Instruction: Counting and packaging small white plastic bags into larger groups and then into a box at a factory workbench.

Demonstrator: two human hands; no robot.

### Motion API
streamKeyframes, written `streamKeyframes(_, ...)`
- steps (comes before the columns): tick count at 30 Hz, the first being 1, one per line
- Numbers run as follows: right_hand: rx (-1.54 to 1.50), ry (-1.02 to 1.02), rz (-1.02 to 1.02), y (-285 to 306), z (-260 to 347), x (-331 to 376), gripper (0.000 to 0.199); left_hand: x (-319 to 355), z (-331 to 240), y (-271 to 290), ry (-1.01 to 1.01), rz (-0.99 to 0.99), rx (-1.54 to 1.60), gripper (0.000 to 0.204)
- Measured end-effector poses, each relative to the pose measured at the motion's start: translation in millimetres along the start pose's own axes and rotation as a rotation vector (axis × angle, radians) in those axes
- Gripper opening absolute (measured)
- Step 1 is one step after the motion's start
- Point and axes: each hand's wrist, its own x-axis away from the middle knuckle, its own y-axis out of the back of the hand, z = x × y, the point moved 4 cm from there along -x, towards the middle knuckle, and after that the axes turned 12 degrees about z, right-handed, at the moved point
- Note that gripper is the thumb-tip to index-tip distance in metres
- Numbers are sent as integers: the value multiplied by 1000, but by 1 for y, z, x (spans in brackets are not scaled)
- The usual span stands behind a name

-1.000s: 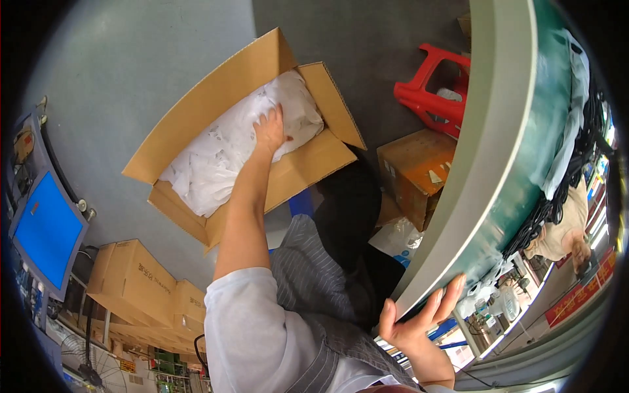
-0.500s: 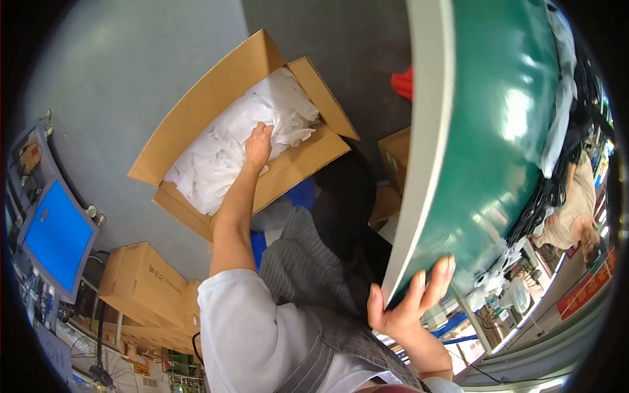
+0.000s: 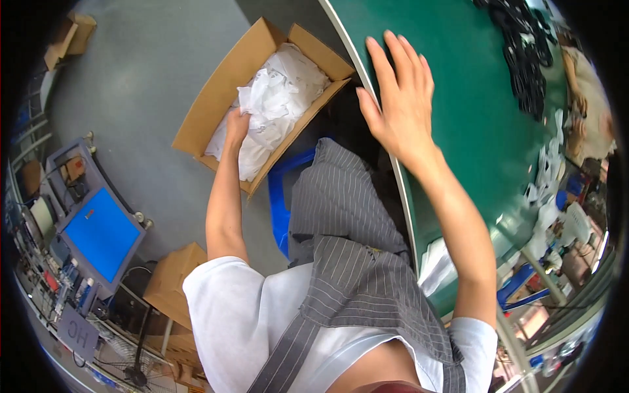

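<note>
An open cardboard box (image 3: 213, 92) to my left is filled with crumpled white plastic bags (image 3: 282, 98). My left hand (image 3: 238, 123) reaches into it, fingers closed on one of the white bags near the box's left part; the fingertips are partly hidden by the plastic. On the green-topped table (image 3: 452, 72) at my right, my right hand (image 3: 403, 98) lies near the pale edge with its fingers spread and nothing in them. Bundles of black cables (image 3: 521, 59) lie farther across the tabletop.
A blue stool (image 3: 280, 216) stands beside my leg, below the box. At the left are a wheeled frame with a blue panel (image 3: 103, 232) and stacked cartons (image 3: 171, 285). Another person (image 3: 583, 98) works beyond the table. White plastic pieces (image 3: 438, 265) lie near my right forearm.
My right hand has gone from gripping the table's edge to lying spread farther along it. My left hand has shifted within the box and closed on a white bag. The view has turned.
</note>
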Motion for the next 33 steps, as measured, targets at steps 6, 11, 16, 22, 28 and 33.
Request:
streamKeyframes(6, -371, 26, -40, 25, -19, 33, 54, 127, -123, 67, -164, -49, 489, 31)
streamKeyframes(11, -722, -25, 142, 72, -12, 133, 53, 242, -250, 40, -534, 12, 673, 33)
streamKeyframes(16, -1375, -133, -2, 103, -3, 246, 64, 291, -358, -108, -654, 509, 503, 23)
streamKeyframes(22, -1874, -135, -588, 89, -65, 417, 64, 344, -422, -276, -1196, 652, -388, 28)
streamKeyframes(28, -1243, -722, -881, 65, -96, 502, 44, 330, -402, -395, -1467, 635, -858, 33)
streamKeyframes(33, -1099, -843, -895, 49, -115, 504, 50, 309, -384, -433, -1503, 718, -1036, 35)
